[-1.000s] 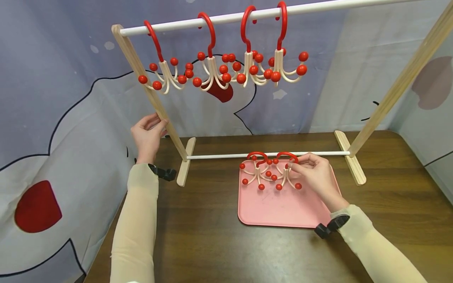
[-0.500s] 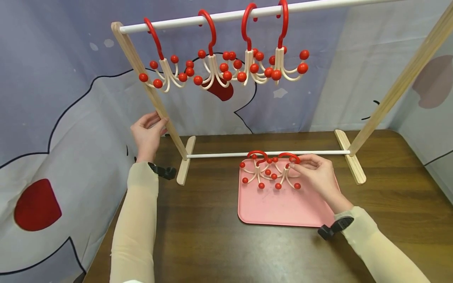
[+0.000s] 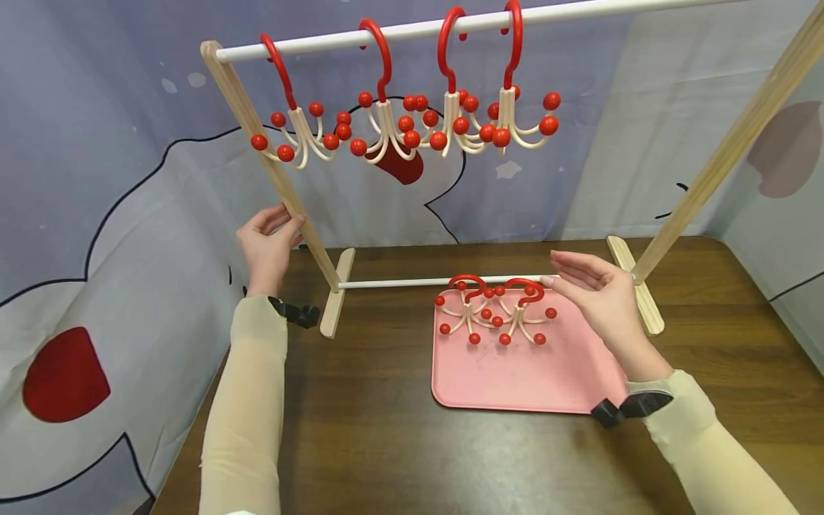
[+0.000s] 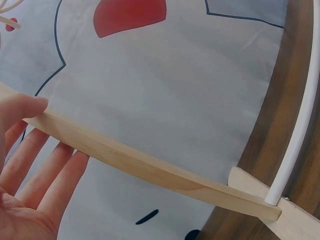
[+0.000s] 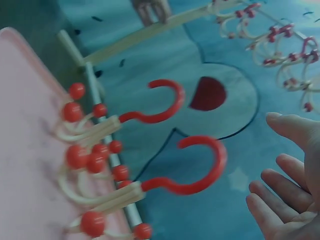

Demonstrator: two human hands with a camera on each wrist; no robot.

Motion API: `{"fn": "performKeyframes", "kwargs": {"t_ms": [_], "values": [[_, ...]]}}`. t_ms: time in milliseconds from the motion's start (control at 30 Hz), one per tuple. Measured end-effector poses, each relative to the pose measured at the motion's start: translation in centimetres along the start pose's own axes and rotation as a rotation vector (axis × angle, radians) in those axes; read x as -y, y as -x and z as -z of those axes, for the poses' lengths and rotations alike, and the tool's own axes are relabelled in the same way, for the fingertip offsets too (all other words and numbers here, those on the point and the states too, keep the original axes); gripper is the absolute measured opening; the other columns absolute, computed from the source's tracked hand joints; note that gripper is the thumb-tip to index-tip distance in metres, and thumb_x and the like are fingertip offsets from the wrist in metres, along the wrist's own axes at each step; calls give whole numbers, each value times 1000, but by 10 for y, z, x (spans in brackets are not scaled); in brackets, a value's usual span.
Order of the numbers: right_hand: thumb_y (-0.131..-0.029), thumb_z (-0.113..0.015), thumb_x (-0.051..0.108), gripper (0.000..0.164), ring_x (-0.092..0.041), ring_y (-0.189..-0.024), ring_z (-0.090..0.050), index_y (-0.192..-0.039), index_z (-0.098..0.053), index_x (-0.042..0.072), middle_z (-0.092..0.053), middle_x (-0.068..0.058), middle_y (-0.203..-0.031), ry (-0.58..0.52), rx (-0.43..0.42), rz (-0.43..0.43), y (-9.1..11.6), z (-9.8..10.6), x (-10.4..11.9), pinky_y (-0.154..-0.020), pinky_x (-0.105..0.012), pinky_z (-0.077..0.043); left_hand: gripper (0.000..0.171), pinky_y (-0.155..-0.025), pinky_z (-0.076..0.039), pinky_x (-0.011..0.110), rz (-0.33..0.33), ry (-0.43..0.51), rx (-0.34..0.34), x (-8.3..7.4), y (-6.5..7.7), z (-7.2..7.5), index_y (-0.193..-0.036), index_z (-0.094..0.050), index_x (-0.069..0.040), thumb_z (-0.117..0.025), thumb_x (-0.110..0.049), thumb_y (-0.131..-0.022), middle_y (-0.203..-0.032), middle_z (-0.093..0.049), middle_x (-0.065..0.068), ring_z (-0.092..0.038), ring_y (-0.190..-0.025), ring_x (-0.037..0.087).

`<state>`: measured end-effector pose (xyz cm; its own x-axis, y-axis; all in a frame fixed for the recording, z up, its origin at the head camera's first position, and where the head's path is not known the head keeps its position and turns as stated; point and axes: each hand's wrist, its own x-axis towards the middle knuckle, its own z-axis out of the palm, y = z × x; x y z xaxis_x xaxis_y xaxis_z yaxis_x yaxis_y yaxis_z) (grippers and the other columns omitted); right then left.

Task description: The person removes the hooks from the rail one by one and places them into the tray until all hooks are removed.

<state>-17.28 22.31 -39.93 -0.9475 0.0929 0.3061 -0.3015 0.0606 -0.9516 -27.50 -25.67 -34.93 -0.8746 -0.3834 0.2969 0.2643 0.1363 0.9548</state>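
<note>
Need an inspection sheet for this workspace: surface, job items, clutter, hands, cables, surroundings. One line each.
Surface: brown wood-grain table, bearing the rack and a pink tray.
Job items: four hangers hang by red hooks from the white top rail; two more hangers stand on the tray, hooks up.
Clutter: nothing seen.
Hands: left hand grips the rack's left post; right hand is open beside the tray hangers, holding nothing.
Cables: nothing seen.
Surroundings: patterned cloth behind and at the sides.
</note>
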Motion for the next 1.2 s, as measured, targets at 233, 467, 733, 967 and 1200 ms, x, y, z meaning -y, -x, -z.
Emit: {"fn": "performKeyframes", "kwargs": {"t_ms": [233,467,733,967,1200], "values": [[-80,-85,-6,46,-17,-107,-71,-123,-69,-7,-73,-10,-117,-165,-68,56,-12,2,32,-91,-24,-56,32,-75,-62,27,-5,10,-1,-2,-1,-1,-118,-76,-8,-83,-11,-87,-112,-74,10,-72,-94,19],[-80,-82,-11,41,-23,-106,-71,-119,-69,-13,-71,-19,-117,-268,-125,193,-26,1,66,-91,-28,-57,32,-74,-62,27,1,7,-2,-2,-1,-1,-118,-76,-8,-83,-11,-87,-112,-74,10,-72,-94,18],[-76,-83,-15,43,-30,-108,-70,-116,-68,-16,-70,-24,-117,-356,-129,281,-45,-10,103,-93,-32,-57,32,-76,-63,30,8,21,4,-1,-2,-3,-117,-77,-8,-84,-11,-86,-110,-74,10,-72,-94,20],[-74,-86,-14,41,-28,-105,-70,-112,-71,-13,-71,-23,-114,-357,-126,322,-64,-26,143,-93,-32,-57,32,-76,-63,30,6,20,6,1,0,-2,-117,-76,-8,-84,-11,-86,-111,-74,10,-72,-94,20],[-71,-88,-13,37,-28,-101,-70,-106,-73,-12,-72,-21,-108,-380,-147,384,-95,-34,179,-91,-30,-58,30,-74,-63,28,-2,14,-8,1,0,-1,-116,-77,-7,-84,-10,-87,-110,-75,10,-73,-92,19]]}}
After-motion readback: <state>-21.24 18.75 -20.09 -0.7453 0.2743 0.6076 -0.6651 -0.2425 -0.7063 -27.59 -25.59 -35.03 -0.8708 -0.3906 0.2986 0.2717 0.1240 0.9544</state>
